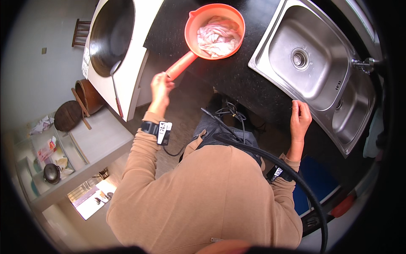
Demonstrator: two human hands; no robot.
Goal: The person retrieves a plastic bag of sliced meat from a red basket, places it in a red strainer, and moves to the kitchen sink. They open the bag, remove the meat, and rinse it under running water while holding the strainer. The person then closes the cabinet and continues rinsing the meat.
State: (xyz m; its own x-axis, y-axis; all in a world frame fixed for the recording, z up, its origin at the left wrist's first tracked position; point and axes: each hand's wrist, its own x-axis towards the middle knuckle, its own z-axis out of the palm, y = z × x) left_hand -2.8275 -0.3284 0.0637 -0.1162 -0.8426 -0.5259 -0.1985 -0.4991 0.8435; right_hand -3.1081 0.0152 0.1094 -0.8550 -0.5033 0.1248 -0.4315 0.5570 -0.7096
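A red-orange plastic dipper [189,33] stands on the black speckled countertop [253,41], its handle pointing towards me. Inside it lies a crumpled, pale pinkish cloth [219,36] that looks damp. My left hand [161,90] has its fingers around the tip of the dipper's handle. Beside the front rim of the stainless steel double sink [314,47], my right hand [300,118] is loosely curled, with nothing visible in it. A drain strainer [299,59] sits in the larger basin, and a tap [364,64] rises at the sink's far side.
At the left, a large wok [111,35] is set into a white stove top, with a long-handled ladle [116,95] resting on its edge. Beyond are a brown pot [87,96] and a round wooden lid [68,116]. A black cable [298,177] crosses my right arm.
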